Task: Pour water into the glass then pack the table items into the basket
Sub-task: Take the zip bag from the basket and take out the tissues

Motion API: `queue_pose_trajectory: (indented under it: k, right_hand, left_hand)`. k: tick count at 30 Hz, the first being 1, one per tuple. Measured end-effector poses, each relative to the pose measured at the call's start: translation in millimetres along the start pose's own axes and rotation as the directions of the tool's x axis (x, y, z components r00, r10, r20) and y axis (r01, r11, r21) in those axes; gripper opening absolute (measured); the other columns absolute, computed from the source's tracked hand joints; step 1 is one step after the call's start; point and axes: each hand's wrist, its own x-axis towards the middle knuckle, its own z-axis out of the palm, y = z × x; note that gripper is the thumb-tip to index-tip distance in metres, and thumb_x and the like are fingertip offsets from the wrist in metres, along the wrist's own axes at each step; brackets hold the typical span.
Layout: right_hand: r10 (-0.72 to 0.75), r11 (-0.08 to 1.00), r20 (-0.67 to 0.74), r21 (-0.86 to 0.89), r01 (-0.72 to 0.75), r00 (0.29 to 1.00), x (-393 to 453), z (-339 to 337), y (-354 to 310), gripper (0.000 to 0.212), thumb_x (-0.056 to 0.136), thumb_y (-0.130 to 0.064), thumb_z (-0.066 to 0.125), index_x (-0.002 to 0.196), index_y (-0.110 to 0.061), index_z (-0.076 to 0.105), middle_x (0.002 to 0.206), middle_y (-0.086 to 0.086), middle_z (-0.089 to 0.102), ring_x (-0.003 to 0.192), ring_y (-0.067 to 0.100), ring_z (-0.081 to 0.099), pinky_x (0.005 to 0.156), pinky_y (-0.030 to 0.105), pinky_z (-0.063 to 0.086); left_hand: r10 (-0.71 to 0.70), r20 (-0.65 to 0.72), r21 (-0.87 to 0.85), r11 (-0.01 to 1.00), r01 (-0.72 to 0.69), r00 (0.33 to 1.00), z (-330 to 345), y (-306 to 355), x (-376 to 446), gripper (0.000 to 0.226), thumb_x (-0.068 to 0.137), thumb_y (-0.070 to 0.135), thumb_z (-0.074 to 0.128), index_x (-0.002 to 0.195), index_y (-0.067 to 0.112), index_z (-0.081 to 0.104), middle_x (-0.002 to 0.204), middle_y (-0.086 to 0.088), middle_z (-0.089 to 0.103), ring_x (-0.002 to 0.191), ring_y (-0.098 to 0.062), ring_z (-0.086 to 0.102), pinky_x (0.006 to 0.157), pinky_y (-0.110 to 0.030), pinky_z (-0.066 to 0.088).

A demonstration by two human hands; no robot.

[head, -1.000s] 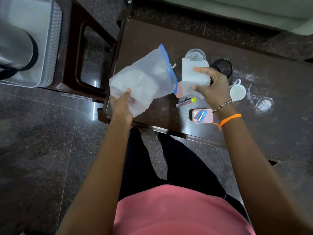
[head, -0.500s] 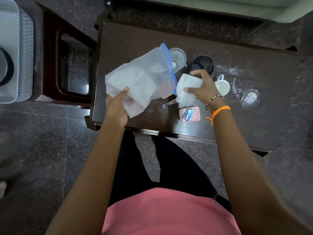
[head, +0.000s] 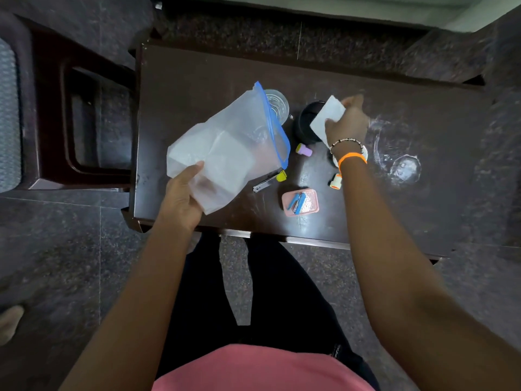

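Note:
My left hand (head: 180, 193) grips the bottom of a clear zip bag (head: 228, 148) with a blue seal, held above the dark table (head: 197, 74) with its mouth facing right. White folded pieces show inside the bag. My right hand (head: 346, 122) holds a white folded cloth (head: 327, 117) over a black round container (head: 306, 125). A drinking glass (head: 277, 104) stands behind the bag's mouth. A white cup (head: 335, 160) is mostly hidden under my right wrist.
On the table lie a nail clipper (head: 267, 182), a pink tray (head: 300, 201) with blue pieces, a small purple and yellow piece (head: 304, 149), an orange and white piece (head: 335, 182) and a clear glass lid (head: 404, 167). A dark stool (head: 84, 122) stands left, with a grey basket (head: 8, 114) at the frame's left edge.
My right hand has carried the white cloth away from the bag's mouth, to the right and back over the black container. The bag has stayed in my left hand.

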Motion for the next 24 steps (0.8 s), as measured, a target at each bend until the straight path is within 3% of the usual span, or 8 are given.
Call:
queue_pose_trajectory:
  k: [5, 10, 14, 16, 18, 20, 22, 24]
  right_hand:
    - [0.055, 0.974, 0.103, -0.223, -0.031, 0.993, 25, 21, -1, 0.026, 0.082, -0.005, 0.059, 0.107, 0.003, 0.058, 0.117, 0.023, 0.062, 0.110, 0.038, 0.058, 0.088, 0.041, 0.050]
    - [0.103, 0.972, 0.231, -0.231, -0.048, 0.968, 34, 30, -9, 0.039, 0.075, -0.032, 0.075, 0.094, -0.001, 0.061, 0.110, 0.022, 0.062, 0.100, 0.032, 0.062, 0.082, 0.039, 0.049]
    - [0.022, 0.996, 0.081, -0.085, -0.015, 0.996, -1, 16, 0, 0.034, 0.087, -0.030, 0.059, 0.111, -0.005, 0.059, 0.110, 0.018, 0.067, 0.106, 0.032, 0.060, 0.086, 0.034, 0.046]
    - [0.051, 0.977, 0.058, 0.205, -0.062, 0.997, -34, 13, 2, 0.031, 0.094, -0.027, 0.047, 0.115, -0.005, 0.050, 0.102, 0.015, 0.066, 0.100, 0.030, 0.060, 0.077, 0.030, 0.039]
    - [0.228, 0.732, 0.278, 0.584, -0.352, 0.933, -69, 16, -4, 0.033, 0.096, -0.037, 0.042, 0.116, -0.011, 0.041, 0.097, 0.011, 0.058, 0.088, 0.027, 0.058, 0.072, 0.029, 0.038]
    - [0.224, 0.424, 0.593, 0.656, -0.625, 0.774, -99, 24, -8, 0.044, 0.093, -0.043, 0.045, 0.127, -0.018, 0.033, 0.102, 0.002, 0.056, 0.086, 0.019, 0.056, 0.073, 0.032, 0.043]
    - [0.129, 0.298, 0.712, 0.636, -0.712, 0.690, -118, 35, -12, 0.048, 0.089, -0.031, 0.057, 0.128, -0.029, 0.028, 0.104, -0.004, 0.058, 0.093, 0.016, 0.057, 0.080, 0.038, 0.044]
    - [0.104, 0.270, 0.701, 0.662, -0.699, 0.705, -127, 45, -20, 0.035, 0.086, -0.019, 0.063, 0.110, -0.028, 0.041, 0.102, -0.003, 0.060, 0.092, 0.013, 0.057, 0.079, 0.034, 0.046]
  left_hand:
    - [-0.020, -0.023, 0.010, 1.000, 0.020, 1.000, 1, 1, 4, 0.045, 0.085, 0.011, 0.063, 0.129, 0.010, 0.054, 0.129, -0.011, 0.061, 0.118, -0.032, 0.057, 0.099, -0.059, 0.043]
    - [-0.055, 0.008, 0.032, 0.998, 0.054, 0.998, -3, -8, 11, 0.032, 0.084, 0.011, 0.065, 0.115, 0.013, 0.061, 0.121, -0.010, 0.065, 0.114, -0.029, 0.060, 0.097, -0.056, 0.046]
    - [-0.047, -0.004, -0.007, 0.999, 0.047, 0.999, -1, -15, 12, 0.025, 0.082, 0.010, 0.066, 0.106, 0.013, 0.063, 0.107, -0.007, 0.071, 0.106, -0.026, 0.065, 0.090, -0.054, 0.051]
    - [-0.050, 0.013, -0.055, 0.997, 0.051, 0.999, 2, -16, 11, 0.044, 0.076, 0.010, 0.069, 0.119, 0.011, 0.059, 0.117, -0.011, 0.067, 0.111, -0.028, 0.062, 0.089, -0.056, 0.051]
    - [-0.046, 0.023, -0.115, 0.992, 0.049, 0.999, 5, -17, 11, 0.059, 0.074, 0.009, 0.070, 0.130, 0.010, 0.052, 0.125, -0.013, 0.063, 0.113, -0.029, 0.060, 0.092, -0.057, 0.049]
    - [-0.035, 0.024, -0.182, 0.983, 0.039, 0.999, 8, -20, 10, 0.053, 0.079, 0.005, 0.067, 0.130, 0.008, 0.051, 0.127, -0.014, 0.062, 0.112, -0.028, 0.061, 0.093, -0.053, 0.050]
    - [-0.016, 0.017, -0.213, 0.977, 0.019, 1.000, 10, -24, 9, 0.049, 0.084, 0.002, 0.062, 0.131, 0.006, 0.050, 0.129, -0.014, 0.060, 0.107, -0.024, 0.064, 0.084, -0.043, 0.057]
    - [0.005, 0.040, -0.217, 0.976, 0.004, 0.999, 8, -29, 9, 0.050, 0.087, 0.001, 0.059, 0.135, 0.005, 0.046, 0.131, -0.014, 0.058, 0.106, -0.022, 0.063, 0.079, -0.036, 0.059]
